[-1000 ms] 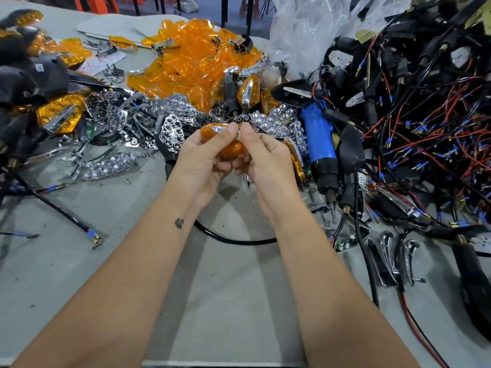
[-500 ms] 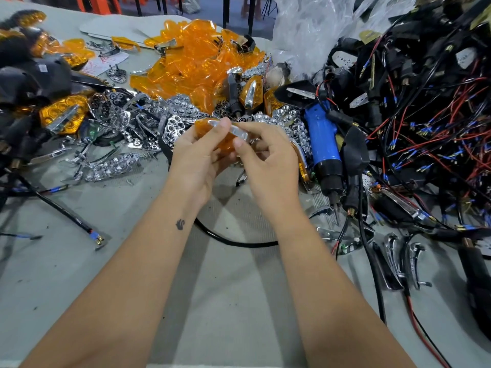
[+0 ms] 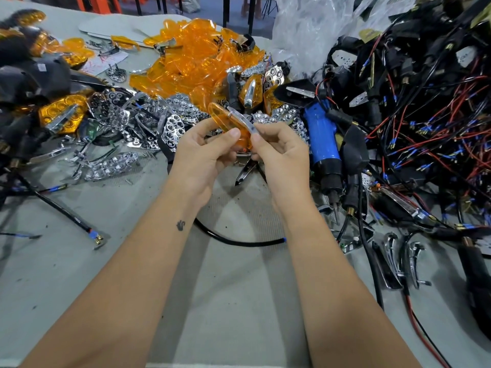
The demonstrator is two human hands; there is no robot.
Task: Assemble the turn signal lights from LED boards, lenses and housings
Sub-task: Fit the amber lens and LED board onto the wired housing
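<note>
The orange lens is held above the table, in front of the lens pile. The left hand curls around it, thumb pressed on its face. The right hand pinches a chrome strip lying along the lens. A blue screwdriver lies just right.

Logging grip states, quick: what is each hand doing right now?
Left hand: holds the orange lens.
Right hand: pinches the chrome strip lying on that lens.
</note>
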